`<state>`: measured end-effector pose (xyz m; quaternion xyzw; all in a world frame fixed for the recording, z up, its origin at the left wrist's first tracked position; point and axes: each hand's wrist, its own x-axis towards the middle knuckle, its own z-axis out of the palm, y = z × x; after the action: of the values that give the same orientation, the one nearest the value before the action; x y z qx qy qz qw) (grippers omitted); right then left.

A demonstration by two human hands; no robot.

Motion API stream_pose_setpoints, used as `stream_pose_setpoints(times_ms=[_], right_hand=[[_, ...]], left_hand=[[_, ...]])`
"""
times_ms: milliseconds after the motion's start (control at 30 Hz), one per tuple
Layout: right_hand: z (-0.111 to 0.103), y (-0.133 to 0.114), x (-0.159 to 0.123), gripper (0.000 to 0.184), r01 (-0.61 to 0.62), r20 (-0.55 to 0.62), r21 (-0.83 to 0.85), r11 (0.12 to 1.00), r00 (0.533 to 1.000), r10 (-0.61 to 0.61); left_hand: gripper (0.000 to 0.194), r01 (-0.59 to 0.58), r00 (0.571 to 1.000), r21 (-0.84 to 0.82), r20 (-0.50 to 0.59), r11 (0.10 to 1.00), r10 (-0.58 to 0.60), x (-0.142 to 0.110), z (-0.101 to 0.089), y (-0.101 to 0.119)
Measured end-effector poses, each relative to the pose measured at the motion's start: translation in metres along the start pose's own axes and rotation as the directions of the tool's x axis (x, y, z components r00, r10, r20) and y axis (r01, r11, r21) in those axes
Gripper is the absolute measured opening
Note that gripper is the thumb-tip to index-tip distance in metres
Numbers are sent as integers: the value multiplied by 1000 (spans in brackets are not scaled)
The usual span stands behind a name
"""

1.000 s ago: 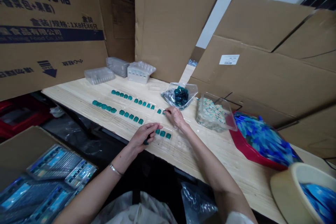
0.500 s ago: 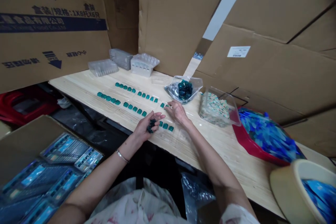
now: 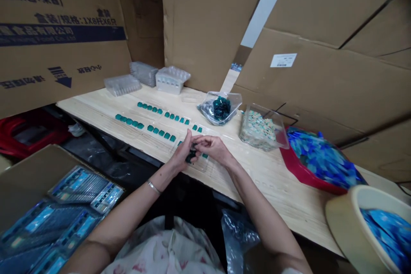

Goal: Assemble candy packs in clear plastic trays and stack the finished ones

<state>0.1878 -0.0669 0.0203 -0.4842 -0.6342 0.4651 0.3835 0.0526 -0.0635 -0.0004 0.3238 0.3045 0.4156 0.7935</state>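
Note:
My left hand [image 3: 181, 154] is cupped around several dark teal glossy pieces [image 3: 190, 156] near the table's front edge. The fingers of my right hand [image 3: 215, 149] are bent and meet the left hand's fingertips over those pieces; what they pinch is hidden. Just beyond the hands, a back row of small teal pieces [image 3: 149, 108] sits in clear plastic trays. A front row of teal pieces [image 3: 129, 121] runs closer to me, partly covered by my hands. Behind them stands an open clear bag [image 3: 222, 108] holding more dark teal pieces.
A clear tub [image 3: 261, 128] of pale small pieces stands right of the bag. Beyond it are a red basin [image 3: 308, 178] of blue packets and a cream bucket [image 3: 343, 218]. Stacked clear trays [image 3: 173, 80] line the back left. An open carton [image 3: 32, 162] sits low left.
My right hand has moved from the back row toward me and left, to the pieces in my left hand. Another teal piece shows uncovered in the back row. The view has shifted slightly.

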Motion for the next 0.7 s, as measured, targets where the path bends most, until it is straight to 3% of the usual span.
stream_pose_setpoints(times_ms=[100, 200, 267, 400, 500, 600, 700], right_hand=[[-7, 2, -4, 28, -21, -100, 213, 977, 994, 44], [-13, 5, -9, 30, -15, -213, 265, 964, 974, 74], [-16, 8, -11, 29, -25, -229, 250, 968, 970, 84], [-20, 12, -15, 26, -5, -205, 176, 984, 978, 41], [-19, 12, -17, 23, 29, -256, 71, 997, 967, -10], [-14, 11, -21, 18, 140, -312, -164, 976, 932, -186], [-10, 9, -25, 18, 229, -295, -326, 917, 897, -328]], left_hand=[[56, -48, 999, 32, -10, 998, 48, -4, 0, 2], [42, -114, 992, 181, -31, 977, 122, -7, 2, 1], [37, -140, 987, 282, -42, 949, 158, -7, 4, 0], [30, -164, 975, 388, -76, 907, 208, -4, 8, -2], [26, -171, 969, 422, -93, 890, 230, -3, 10, -4], [23, -153, 972, 406, -103, 901, 211, -1, 11, -6], [19, -153, 971, 404, -106, 902, 213, 1, 9, -6]])
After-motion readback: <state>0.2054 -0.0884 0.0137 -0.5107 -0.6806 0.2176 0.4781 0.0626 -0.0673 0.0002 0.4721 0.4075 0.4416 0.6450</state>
